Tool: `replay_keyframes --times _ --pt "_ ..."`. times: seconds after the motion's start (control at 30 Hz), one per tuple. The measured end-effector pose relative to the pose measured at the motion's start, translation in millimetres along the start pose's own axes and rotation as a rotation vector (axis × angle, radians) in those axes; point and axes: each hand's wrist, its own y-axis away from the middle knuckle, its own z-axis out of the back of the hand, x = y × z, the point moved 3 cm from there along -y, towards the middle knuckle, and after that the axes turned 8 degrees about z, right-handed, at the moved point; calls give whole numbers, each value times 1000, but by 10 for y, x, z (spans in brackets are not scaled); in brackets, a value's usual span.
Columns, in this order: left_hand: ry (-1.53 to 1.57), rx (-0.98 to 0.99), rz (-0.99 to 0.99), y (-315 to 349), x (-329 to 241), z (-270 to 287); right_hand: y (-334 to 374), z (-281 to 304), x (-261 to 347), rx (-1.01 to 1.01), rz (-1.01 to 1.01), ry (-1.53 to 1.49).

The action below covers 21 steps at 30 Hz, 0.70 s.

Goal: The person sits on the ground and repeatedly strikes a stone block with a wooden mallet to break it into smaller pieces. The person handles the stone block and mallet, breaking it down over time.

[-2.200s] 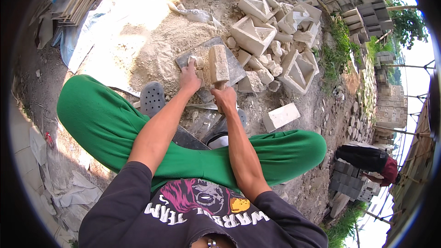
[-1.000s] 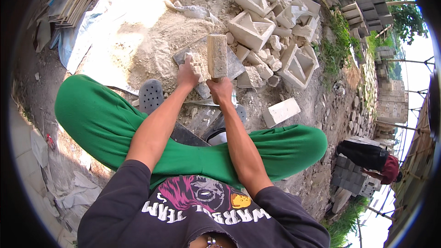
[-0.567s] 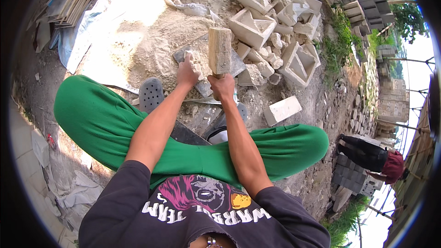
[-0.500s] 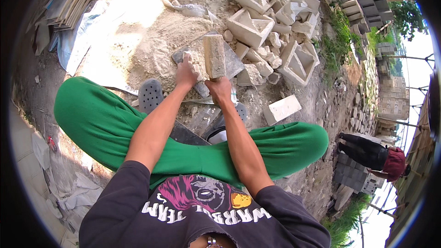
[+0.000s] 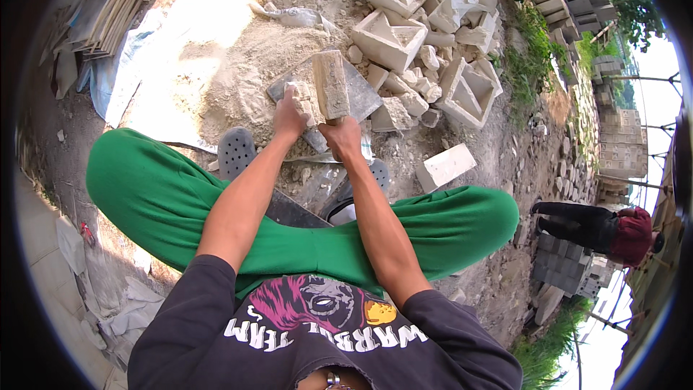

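My right hand (image 5: 342, 137) is closed round the handle of a dusty, block-headed mallet (image 5: 330, 84). The mallet's pale, worn head points away from me, over a dark grey slab (image 5: 365, 103) that lies tilted on the ground. My left hand (image 5: 289, 118) grips a rough, pale chunk of block (image 5: 307, 101) on that slab, just left of the mallet head. From this angle I cannot tell whether mallet and chunk touch. Crushed pale powder (image 5: 234, 90) is heaped around the slab's left side.
Broken triangular-patterned blocks (image 5: 390, 40) and rubble are piled at the far right. A whole white block (image 5: 446, 167) lies near my right knee. Stacked boards (image 5: 108, 18) stand far left beside a sunlit sheet (image 5: 130, 79). Another person (image 5: 603, 231) is off to the right by grey blocks (image 5: 559, 266).
The mallet head sits slightly further left against the chunk, both hands keeping their hold. The person at the right has changed posture and now looks more upright.
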Motion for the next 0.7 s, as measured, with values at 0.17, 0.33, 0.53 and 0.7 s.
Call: replay_keyframes --times 0.17,0.33,0.53,0.7 --pt "-11 8 12 -62 102 -12 20 -44 -163 51 -82 94" --pt "-10 25 4 -24 10 11 -45 31 8 -214 91 -52" --pt "4 45 3 42 7 7 -6 -154 -260 9 -83 63" --pt "-15 1 -1 62 101 21 108 -30 -162 85 -144 77"
